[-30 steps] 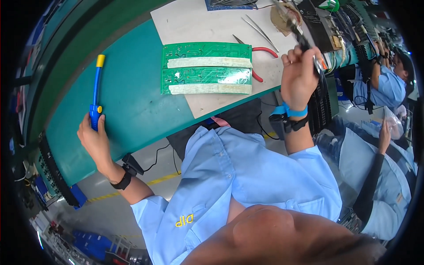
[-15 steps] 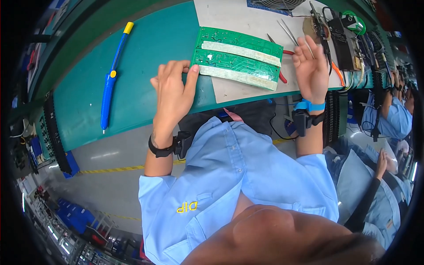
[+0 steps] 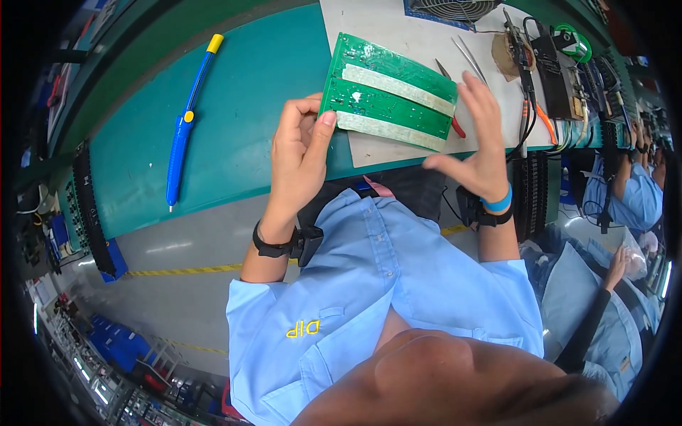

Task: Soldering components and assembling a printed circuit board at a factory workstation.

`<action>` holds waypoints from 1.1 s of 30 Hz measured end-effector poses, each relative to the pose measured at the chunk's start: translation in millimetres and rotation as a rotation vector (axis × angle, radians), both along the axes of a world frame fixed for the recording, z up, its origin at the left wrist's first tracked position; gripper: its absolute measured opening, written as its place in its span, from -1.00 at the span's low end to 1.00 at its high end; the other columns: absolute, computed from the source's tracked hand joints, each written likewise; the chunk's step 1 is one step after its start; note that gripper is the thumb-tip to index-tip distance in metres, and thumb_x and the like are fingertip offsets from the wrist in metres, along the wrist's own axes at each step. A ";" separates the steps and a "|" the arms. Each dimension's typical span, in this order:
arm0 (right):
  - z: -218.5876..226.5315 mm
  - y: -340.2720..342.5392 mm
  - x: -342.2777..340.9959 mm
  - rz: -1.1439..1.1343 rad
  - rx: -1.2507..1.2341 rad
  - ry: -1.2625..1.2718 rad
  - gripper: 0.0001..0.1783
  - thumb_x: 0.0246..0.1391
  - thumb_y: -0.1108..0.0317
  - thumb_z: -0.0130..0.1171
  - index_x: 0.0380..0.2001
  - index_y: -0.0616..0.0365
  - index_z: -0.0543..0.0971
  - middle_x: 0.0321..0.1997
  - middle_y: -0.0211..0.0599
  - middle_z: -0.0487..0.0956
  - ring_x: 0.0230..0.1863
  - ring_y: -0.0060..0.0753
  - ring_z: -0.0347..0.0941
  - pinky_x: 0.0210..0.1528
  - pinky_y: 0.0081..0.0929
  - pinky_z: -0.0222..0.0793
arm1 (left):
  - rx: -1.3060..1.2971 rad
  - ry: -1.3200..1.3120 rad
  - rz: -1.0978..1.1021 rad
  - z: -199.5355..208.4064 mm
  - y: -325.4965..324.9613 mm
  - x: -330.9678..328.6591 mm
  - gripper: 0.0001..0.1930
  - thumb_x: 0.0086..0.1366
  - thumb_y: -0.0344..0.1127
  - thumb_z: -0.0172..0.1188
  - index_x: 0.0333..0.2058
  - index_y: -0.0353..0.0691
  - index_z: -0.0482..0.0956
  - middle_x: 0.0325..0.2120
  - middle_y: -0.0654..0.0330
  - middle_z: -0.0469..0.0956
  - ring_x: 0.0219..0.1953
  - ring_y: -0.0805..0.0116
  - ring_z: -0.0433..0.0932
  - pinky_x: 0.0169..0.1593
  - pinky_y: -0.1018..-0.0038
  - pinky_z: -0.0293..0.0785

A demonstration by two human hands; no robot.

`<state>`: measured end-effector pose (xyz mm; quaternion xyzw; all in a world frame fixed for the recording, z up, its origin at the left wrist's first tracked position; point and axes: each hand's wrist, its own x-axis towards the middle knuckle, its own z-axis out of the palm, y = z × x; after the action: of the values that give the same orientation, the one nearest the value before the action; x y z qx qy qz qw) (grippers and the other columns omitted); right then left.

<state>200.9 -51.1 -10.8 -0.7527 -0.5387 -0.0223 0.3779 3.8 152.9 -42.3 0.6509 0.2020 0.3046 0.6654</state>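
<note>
The green circuit board (image 3: pixel 366 94) is in the upper middle of the frame, slanting down to the right over the pale sheet (image 3: pixel 376 153) and the green tabletop (image 3: pixel 241 106), its left end apparently raised. The left hand (image 3: pixel 298 156) pinches its lower-left corner, thumb on the upper face and fingers curled around the edge and beneath. The right hand (image 3: pixel 486 142) is spread, thumb well away from the fingers, beside the board's right end; whether its fingertips touch the edge, I cannot tell. A hold at one corner probably lets the far end sag or twist, so support from both short ends would seem steadier, with light pressure on the rim rather than on the traces or the two whitish strips (image 3: pixel 398 88) running lengthwise. The red-handled pliers (image 3: pixel 458 128) lie partly under or behind the right end, with the tweezers (image 3: pixel 469 58) near them at upper right; lifting clear before any turn should avoid scraping the board's underside on them. The blue desoldering pump (image 3: pixel 178 156), at the left of the frame, lies well apart and seems no obstacle.
</note>
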 end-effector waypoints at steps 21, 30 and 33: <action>13.2 20.9 -21.1 0.388 -0.046 1.047 -0.04 -0.02 0.01 0.47 0.34 0.29 0.34 0.31 -0.16 0.44 0.32 -0.29 0.38 0.39 -0.30 0.21 | 0.567 -0.347 0.126 57.0 -2.0 30.0 -0.48 0.27 -0.49 0.38 0.16 -0.39 0.42 -0.04 0.00 0.58 -0.04 0.24 0.60 0.00 0.37 0.59; -4.0 20.4 -35.9 0.436 0.062 1.287 0.10 0.05 -0.19 0.40 0.41 0.36 0.22 0.31 -0.18 0.44 0.32 -0.36 0.38 0.38 -0.38 0.24 | 0.553 -0.353 0.157 51.5 -4.6 35.0 -0.52 0.24 -0.53 0.38 0.12 -0.37 0.46 -0.08 0.02 0.60 -0.09 0.25 0.62 -0.03 0.38 0.60; -6.2 22.2 -40.5 0.461 0.075 1.366 0.15 0.05 -0.22 0.41 0.45 0.35 0.18 0.32 -0.17 0.44 0.30 -0.37 0.41 0.35 -0.40 0.29 | 0.540 -0.364 0.182 51.7 -5.6 35.1 -0.54 0.22 -0.52 0.40 0.08 -0.36 0.49 -0.12 0.03 0.62 -0.16 0.25 0.64 -0.09 0.39 0.60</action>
<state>160.4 -28.9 -17.1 -0.4521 -0.3263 0.5151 0.6510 38.9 147.3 9.4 0.7178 0.0492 0.5167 0.4641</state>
